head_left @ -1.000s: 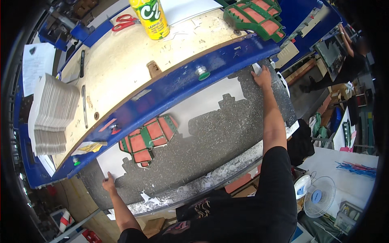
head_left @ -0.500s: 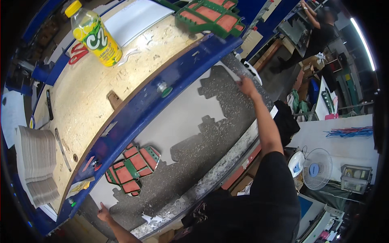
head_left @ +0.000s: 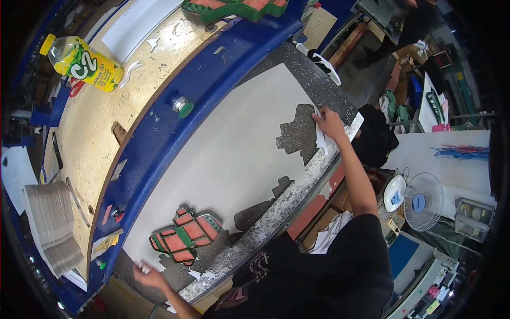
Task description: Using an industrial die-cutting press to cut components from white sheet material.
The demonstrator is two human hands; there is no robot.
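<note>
The right hand (head_left: 331, 125) is closed, thumb against fingers, on the right edge of the sheet (head_left: 228, 143). The left hand (head_left: 149, 277) is half open at the sheet's lower left corner; its fingertips are blurred and bright, so whether they grip the corner cannot be told.

The sheet is pale, with stepped cutouts along its near side, and lies on the dark board (head_left: 311, 80). Its far edge meets the blue beam (head_left: 212, 66); any portion beneath the beam is hidden. The die (head_left: 186, 236), green with red pads, rests on the sheet near the left hand and covers what lies below it. White scraps (head_left: 236, 252) line the board's near edge.

Beyond the beam, a bottle (head_left: 87, 65) leans in view on the wooden top (head_left: 95, 127) and hides most of a red-handled item (head_left: 76, 88). A second die (head_left: 239, 9) is cut off by the upper border. At far right, a person (head_left: 419, 26) is dim and partly cropped.
</note>
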